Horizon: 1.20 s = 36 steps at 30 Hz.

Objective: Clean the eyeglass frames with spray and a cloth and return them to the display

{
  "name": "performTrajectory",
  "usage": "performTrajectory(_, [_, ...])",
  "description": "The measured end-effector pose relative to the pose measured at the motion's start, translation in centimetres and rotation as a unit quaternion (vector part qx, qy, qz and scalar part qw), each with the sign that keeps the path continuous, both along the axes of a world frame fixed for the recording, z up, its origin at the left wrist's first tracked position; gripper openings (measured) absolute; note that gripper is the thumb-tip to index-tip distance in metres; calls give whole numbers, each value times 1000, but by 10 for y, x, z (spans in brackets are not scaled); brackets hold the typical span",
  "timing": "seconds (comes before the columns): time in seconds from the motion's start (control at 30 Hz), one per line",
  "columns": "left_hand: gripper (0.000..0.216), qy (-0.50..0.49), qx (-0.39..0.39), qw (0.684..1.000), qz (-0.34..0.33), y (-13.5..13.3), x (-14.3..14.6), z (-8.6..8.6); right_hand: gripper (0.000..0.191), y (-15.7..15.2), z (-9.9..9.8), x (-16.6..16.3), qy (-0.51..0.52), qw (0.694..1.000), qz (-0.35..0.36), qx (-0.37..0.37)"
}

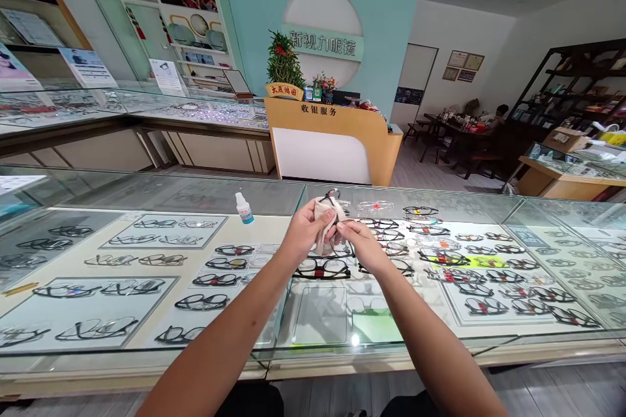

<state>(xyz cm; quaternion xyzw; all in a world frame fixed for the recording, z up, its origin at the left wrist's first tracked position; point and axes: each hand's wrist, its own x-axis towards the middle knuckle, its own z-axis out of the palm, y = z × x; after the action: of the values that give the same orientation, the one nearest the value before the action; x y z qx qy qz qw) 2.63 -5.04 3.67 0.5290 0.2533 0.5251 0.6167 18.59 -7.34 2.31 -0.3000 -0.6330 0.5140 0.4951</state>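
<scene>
Left grip (307, 227) closed on beige soft cleaning cloth (323, 221), wrapping dark thin-framed spectacles (331, 195); right grip (360, 246), just beside, pinches them. Light, fragile, probably slippery lenses: hold by rims.

Both bare forearms stretched forward, left hand (306, 228) and right hand (362, 246) meeting at centre, fingers curled closed

Glass display counter (147, 190) before me, two cases meeting at seam. On top: small white dropper bottle (244, 208), blue label, upright, near far edge. Under glass: rows of spectacle frames (215, 280) on trays.
</scene>
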Motion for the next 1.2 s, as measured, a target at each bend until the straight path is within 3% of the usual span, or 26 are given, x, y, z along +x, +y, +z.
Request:
performTrajectory(0.13, [50,6,-20,999,49,1,0,-2,51,-1,-3,-3,-24,1000,7,-2])
performTrajectory(0.37, [52,39,-26,998,-38,7,-15,6,45,-1,8,7,14,1000,-13,-2])
performTrajectory(0.67, [49,17,-21,999,26,6,-3,-2,54,-2,0,-2,-34,999,4,4])
performTrajectory(0.93, [53,4,-21,999,-27,6,-7,1,46,2,3,6,9,1000,-19,11])
performTrajectory(1.2, [51,9,-37,998,49,7,-2,-7,50,0,-3,-3,-8,1000,-1,-2])
